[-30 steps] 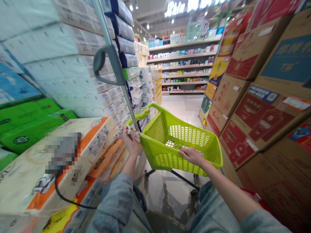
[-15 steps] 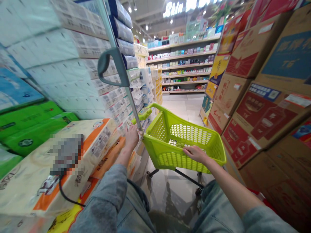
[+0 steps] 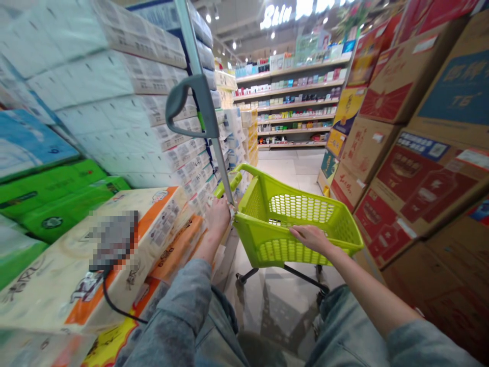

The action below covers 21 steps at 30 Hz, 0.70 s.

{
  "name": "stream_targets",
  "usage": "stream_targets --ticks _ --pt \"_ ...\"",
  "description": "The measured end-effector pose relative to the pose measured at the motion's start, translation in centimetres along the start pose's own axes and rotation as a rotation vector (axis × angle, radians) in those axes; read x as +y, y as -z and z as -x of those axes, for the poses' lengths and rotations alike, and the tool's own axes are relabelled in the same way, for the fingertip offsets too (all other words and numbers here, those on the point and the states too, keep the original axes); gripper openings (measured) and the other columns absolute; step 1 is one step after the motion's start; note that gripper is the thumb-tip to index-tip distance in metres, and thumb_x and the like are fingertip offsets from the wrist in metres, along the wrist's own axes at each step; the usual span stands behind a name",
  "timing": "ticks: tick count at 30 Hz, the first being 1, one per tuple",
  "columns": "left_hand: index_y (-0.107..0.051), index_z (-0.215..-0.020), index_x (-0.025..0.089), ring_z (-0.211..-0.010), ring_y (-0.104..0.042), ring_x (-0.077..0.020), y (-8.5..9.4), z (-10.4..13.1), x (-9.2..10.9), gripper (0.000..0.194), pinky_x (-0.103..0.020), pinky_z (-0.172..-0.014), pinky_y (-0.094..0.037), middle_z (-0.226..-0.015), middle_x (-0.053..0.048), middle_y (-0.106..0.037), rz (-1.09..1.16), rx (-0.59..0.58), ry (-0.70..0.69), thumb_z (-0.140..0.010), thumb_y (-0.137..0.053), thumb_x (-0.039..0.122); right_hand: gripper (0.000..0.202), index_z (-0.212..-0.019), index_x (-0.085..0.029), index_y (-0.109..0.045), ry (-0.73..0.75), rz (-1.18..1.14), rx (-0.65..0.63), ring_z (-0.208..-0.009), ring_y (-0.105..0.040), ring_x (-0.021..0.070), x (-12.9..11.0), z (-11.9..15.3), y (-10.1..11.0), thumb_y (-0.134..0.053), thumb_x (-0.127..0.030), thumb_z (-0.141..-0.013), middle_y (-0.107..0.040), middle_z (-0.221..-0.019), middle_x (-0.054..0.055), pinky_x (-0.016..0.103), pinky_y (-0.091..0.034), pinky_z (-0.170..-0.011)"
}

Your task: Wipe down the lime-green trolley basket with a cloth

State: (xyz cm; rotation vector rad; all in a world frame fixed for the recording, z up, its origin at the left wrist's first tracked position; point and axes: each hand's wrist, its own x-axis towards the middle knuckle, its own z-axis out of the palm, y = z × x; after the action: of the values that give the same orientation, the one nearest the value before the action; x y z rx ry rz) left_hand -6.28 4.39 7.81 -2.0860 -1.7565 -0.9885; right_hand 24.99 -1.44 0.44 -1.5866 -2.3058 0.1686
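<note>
Shopping cart (image 3: 267, 247), lime green, stands on the floor (image 3: 273, 293) between stacked paper packs (image 3: 155, 86) and cartons (image 3: 424, 178). At the cart's handle-end corner, beside a metal pole (image 3: 222, 165), the left hand (image 3: 218, 218) is closed on a patterned cloth (image 3: 232, 212). The right hand (image 3: 311, 238) grips the cart's near side rim. Left of the cart, a blurred dark object (image 3: 116, 239) lies on an orange-striped pack (image 3: 61, 255).

Mottled blue-gry sleeves (image 3: 178, 311), denim-look; faded lt-blue jeans (image 3: 344, 329), also mottled.
</note>
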Motion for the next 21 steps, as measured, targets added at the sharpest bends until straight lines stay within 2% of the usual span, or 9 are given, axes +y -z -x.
stream_targets --ticks 3,6,9,14,17,19,21 --pt "-0.059 -0.093 0.020 -0.102 -0.050 -0.0284 0.0 1.0 0.2 0.017 -0.051 -0.099 -0.028 -0.091 -0.010 -0.061 0.047 0.020 -0.031 -0.082 -0.047 0.019 0.047 -0.096 -0.027 -0.065 0.047 -0.052 0.007 -0.075 -0.059 0.0168 -2.7 -1.8 0.0 -0.024 -0.049 -0.092 -0.068 -0.084 0.003 0.024 -0.033 -0.062" --pt "-0.058 -0.099 0.018 -0.104 -0.051 -0.0281 -0.2 2.2 0.2 0.020 -0.053 -0.103 -0.022 -0.097 -0.011 -0.061 0.096 0.046 -0.049 -0.082 -0.046 0.019 0.054 -0.084 -0.025 -0.067 0.038 -0.072 -0.015 -0.071 -0.059 0.0164 -5.5 -4.0 0.1 -0.020 -0.051 -0.092 -0.067 -0.077 0.003 0.025 -0.032 -0.060" --pt "-0.056 -0.103 0.017 -0.109 -0.049 -0.0272 -0.3 3.2 0.0 0.024 -0.053 -0.106 -0.016 -0.102 -0.013 -0.060 0.159 0.061 -0.057 -0.083 -0.043 0.017 0.060 -0.071 -0.022 -0.065 0.022 -0.134 -0.040 -0.065 -0.056 0.0154 -7.2 -5.5 -0.2 -0.018 -0.054 -0.091 -0.064 -0.069 0.004 0.025 -0.031 -0.058" --pt "-0.052 -0.110 0.015 -0.123 -0.039 -0.0247 -0.2 4.0 -0.3 0.028 -0.047 -0.108 -0.022 -0.118 -0.015 -0.055 0.234 0.075 -0.081 -0.086 -0.039 0.019 0.061 -0.058 -0.020 -0.057 0.001 -0.192 0.077 -0.055 -0.051 0.0122 -7.6 -5.6 -1.6 -0.019 -0.053 -0.091 -0.058 -0.057 0.001 0.024 -0.027 -0.052" --pt "-0.050 -0.113 0.016 -0.134 -0.025 -0.0242 0.2 3.6 -0.3 0.030 -0.046 -0.109 -0.022 -0.135 -0.012 -0.042 0.223 0.073 -0.080 -0.085 -0.038 0.015 0.060 -0.051 -0.019 -0.053 -0.018 -0.199 0.155 -0.048 -0.047 0.0107 -7.6 -5.3 -2.2 -0.021 -0.052 -0.091 -0.054 -0.051 0.000 0.024 -0.023 -0.050" --pt "-0.052 -0.108 0.015 -0.137 -0.016 -0.0269 0.5 2.8 -0.3 0.028 -0.048 -0.109 -0.021 -0.141 -0.013 -0.034 0.191 0.085 -0.007 -0.084 -0.038 0.014 0.059 -0.050 -0.019 -0.051 -0.015 -0.207 0.184 -0.046 -0.045 0.0101 -7.8 -5.3 -2.4 -0.023 -0.050 -0.091 -0.052 -0.049 -0.001 0.025 -0.021 -0.049" --pt "-0.054 -0.102 0.013 -0.136 -0.018 -0.0297 0.7 1.7 -0.4 0.024 -0.049 -0.107 -0.024 -0.139 -0.017 -0.034 0.168 0.101 0.112 -0.085 -0.038 0.015 0.057 -0.050 -0.019 -0.051 -0.004 -0.207 0.199 -0.045 -0.044 0.0098 -8.0 -5.5 -2.6 -0.024 -0.048 -0.091 -0.052 -0.048 -0.001 0.025 -0.021 -0.049"
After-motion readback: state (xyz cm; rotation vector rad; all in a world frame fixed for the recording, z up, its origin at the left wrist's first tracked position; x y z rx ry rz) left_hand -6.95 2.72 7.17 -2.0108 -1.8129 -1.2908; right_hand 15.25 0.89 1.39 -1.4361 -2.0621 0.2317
